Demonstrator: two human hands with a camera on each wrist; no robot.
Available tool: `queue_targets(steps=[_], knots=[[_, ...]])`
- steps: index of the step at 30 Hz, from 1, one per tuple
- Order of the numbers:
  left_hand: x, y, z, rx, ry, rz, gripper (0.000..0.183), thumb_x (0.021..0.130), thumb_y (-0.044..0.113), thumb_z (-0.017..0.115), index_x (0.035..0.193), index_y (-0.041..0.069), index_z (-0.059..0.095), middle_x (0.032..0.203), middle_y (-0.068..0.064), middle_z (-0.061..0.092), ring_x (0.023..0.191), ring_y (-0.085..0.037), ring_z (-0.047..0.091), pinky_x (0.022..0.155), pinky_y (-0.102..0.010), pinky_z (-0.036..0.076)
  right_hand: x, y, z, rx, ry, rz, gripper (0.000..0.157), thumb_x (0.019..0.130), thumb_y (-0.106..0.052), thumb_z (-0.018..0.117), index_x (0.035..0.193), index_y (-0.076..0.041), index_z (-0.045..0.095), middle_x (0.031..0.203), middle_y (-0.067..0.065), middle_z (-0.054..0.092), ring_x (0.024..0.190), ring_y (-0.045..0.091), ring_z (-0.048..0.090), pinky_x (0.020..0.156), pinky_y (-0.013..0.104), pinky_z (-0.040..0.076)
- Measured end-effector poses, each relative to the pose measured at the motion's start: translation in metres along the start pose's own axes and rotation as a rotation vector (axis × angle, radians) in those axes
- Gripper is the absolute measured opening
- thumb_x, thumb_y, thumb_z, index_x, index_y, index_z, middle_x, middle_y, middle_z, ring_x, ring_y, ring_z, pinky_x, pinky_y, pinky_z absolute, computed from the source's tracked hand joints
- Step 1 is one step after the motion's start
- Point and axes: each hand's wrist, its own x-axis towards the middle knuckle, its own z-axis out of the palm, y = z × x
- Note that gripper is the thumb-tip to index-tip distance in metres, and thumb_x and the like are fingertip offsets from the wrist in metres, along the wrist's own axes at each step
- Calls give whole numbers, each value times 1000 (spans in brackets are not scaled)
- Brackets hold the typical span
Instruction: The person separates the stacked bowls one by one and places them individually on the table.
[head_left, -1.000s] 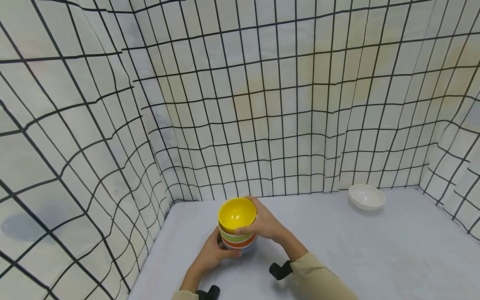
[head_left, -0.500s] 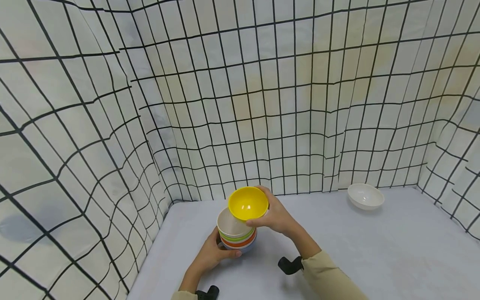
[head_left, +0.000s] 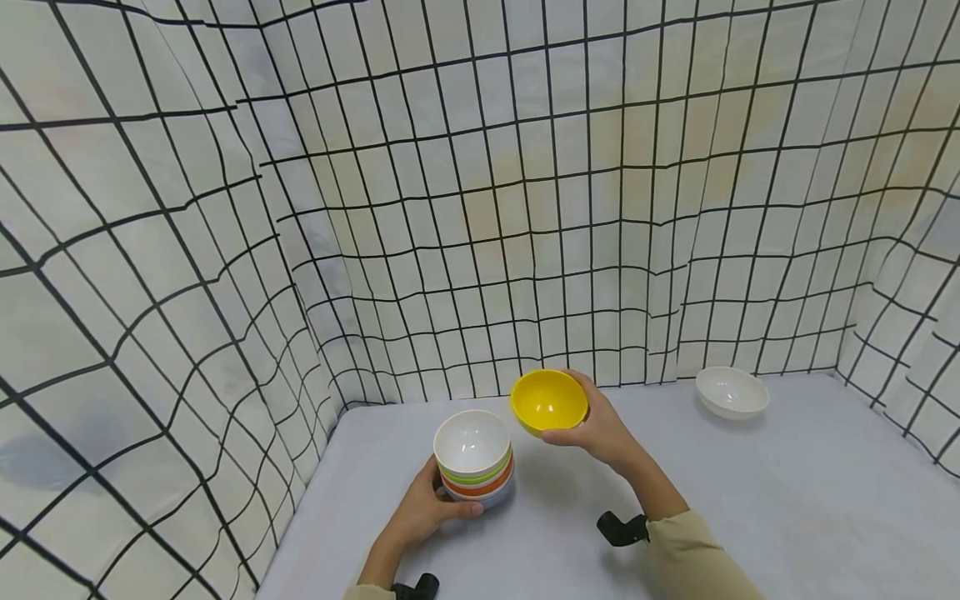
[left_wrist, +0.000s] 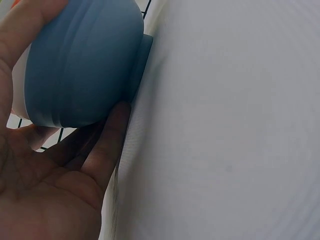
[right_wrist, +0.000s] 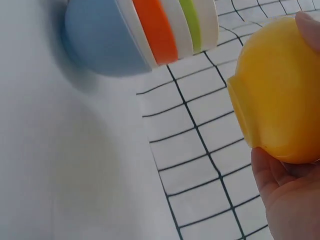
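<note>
Now, the right hand (head_left: 603,429) has a firm pinch on the yellow bowl (head_left: 547,402), thumb across the near side and fingers round the back, gripping from the bowl's four o'clock. That forearm runs away toward five o'clock, its beige sleeve (head_left: 697,554) beginning beyond the black wrist device (head_left: 622,529). And the left hand (head_left: 425,504)? It clasps the bottom of the bowl stack (head_left: 477,487) from between seven and eight o'clock, thumb along the near side, fingers behind, forearm trailing to seven.

Over to the bowls! The yellow one hangs clear of the tabletop (head_left: 795,492), at the stack's two o'clock and just apart from it, mouth tipped toward the head camera, its glossy inside in full view. The stack nests snugly: a blue bowl (left_wrist: 85,65) lowest, then bands of white, orange, white and lime green, with a white bowl (head_left: 471,442) on top, open all the way to its bottom. Whether the blue base touches the table, I can't tell.

Farther out, well apart at the yellow bowl's three o'clock, a shallow white dish (head_left: 732,393) sits near the grid-lined wall (head_left: 525,208).
</note>
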Motion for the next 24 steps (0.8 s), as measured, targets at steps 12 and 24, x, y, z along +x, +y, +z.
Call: queue_targets(steps=[12,24], knots=[[0,0,-1,-28,-18,9,111,66,30,97,157,20,34,153,-8,52,145,-36,47,121,-56,39,-3,25,-32,-93,62,55,109,72,-33,94,158,-18,29,151,11,47,128,32,53,110,49,52],[1,-4,-1,-46,-26,7,110,67,29,97,157,21,34,152,-8,52,144,-36,47,121,-57,39,-5,50,-70,-160,136,106,110,75,-38,92,159,-13,26,155,16,41,135,36,45,118,61,40]])
